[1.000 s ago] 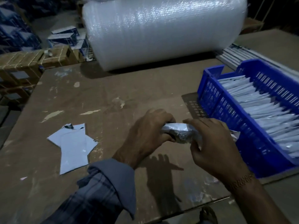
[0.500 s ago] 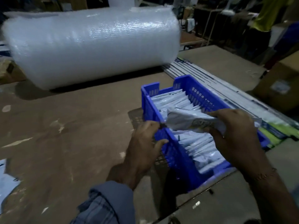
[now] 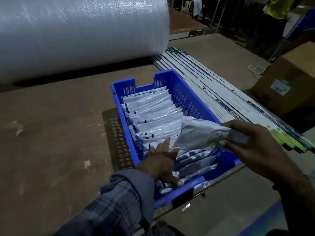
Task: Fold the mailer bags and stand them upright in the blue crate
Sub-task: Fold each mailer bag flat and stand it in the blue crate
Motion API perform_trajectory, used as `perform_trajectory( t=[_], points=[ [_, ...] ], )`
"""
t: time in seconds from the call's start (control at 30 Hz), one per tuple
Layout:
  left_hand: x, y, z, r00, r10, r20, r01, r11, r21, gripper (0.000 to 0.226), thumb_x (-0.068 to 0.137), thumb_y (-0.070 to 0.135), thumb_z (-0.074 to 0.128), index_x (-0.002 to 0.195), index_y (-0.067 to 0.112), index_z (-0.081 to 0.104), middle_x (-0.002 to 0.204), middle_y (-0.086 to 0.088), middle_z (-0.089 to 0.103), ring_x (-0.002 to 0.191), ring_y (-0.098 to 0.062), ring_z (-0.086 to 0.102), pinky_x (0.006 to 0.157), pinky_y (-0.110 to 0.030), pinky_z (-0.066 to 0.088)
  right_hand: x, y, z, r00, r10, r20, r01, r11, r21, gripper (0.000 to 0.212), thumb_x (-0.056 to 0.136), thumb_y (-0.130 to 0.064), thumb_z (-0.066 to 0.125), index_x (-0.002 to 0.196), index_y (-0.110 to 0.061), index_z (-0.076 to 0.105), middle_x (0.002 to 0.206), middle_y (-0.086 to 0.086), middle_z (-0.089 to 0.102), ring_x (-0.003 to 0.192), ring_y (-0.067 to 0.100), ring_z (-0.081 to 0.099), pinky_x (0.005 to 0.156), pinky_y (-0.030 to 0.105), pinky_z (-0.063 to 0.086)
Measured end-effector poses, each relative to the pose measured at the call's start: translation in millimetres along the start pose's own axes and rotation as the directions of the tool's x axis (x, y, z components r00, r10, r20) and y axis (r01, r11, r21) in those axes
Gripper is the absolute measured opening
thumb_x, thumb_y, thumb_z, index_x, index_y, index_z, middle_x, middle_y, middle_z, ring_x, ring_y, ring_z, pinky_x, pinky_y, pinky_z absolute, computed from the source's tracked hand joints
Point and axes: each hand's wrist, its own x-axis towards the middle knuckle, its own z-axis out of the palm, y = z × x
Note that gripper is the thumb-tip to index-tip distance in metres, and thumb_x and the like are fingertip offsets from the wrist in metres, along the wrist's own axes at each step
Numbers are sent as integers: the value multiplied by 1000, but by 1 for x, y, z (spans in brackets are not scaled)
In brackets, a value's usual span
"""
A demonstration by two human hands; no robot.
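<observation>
A dim storeroom, a worn brown desk [image 3: 51, 133]. Nearest, the left hand [image 3: 162, 160] reaches flat-fingered into the blue crate [image 3: 192, 101], parting the standing bags [image 3: 153, 113]. Just right of it, the right hand [image 3: 252, 147] pinches a folded mailer bag [image 3: 192, 133] over the crate, not yet slotted in. Beyond both hands the row is mostly full.
</observation>
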Motion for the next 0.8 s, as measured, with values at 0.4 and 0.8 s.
perform_trajectory(
  t=[0.4, 0.8],
  points=[
    [23, -6, 22, 986, 19, -168, 33, 954, 297, 98, 82, 71, 44, 154, 62, -21, 174, -18, 0, 160, -35, 12, 126, -57, 15, 33, 9, 5, 862, 97, 498, -68, 995, -76, 21, 75, -15, 91, 83, -30, 79, 86, -19, 77, 84, -3, 71, 77, 28, 56],
    [32, -23, 21, 907, -72, -414, 164, 968, 190, 75, 103, 23, 56, 165, 43, 18, 168, -10, 24, 148, -35, 32, 117, -57, 29, 58, 16, 58, 806, 128, 578, 163, 890, -425, 33, 66, -20, 95, 96, -28, 83, 92, -11, 79, 89, 4, 71, 83, 27, 59]
  ],
)
